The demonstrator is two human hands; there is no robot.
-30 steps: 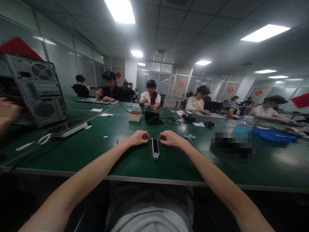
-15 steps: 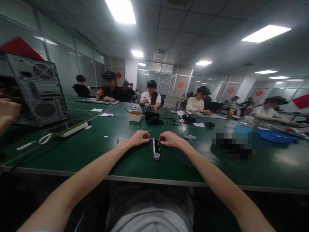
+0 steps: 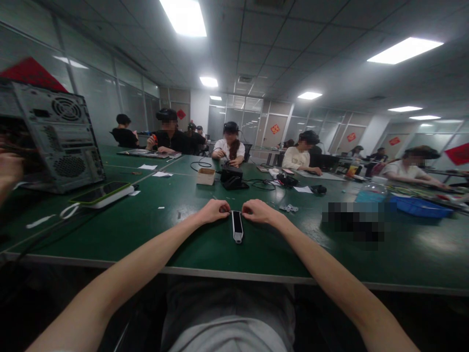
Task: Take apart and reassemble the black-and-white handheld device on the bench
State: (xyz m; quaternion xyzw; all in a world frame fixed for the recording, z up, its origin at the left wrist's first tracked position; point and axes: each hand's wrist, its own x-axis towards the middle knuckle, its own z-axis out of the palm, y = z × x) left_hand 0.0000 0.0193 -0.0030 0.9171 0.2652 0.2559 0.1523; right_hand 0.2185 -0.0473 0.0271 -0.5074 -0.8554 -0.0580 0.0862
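A slim white pen-shaped device [image 3: 237, 226] with a long dark screen lies on the green table, its narrow tip toward me. My left hand [image 3: 215, 211] is at the far left corner of the device, thumb and fingers pinched together. From the other side, my right hand [image 3: 257, 211] rests with curled, closed fingers against the far right edge. Anything small between the fingertips of either hand is hidden or too tiny to make out.
A small open cardboard box [image 3: 205, 176] stands beyond my hands, near a black device [image 3: 231, 177] with cables. Small grey parts [image 3: 289, 208] lie right. Left are a green-edged phone [image 3: 100, 192] and an open computer case [image 3: 68, 142]; another person's hand [image 3: 9, 171] reaches there. A blue tray [image 3: 419, 206] sits right.
My left hand has shifted very slightly at the far end of the device. The device and my right hand stay almost in place. The other person's hand at the left has moved slightly.
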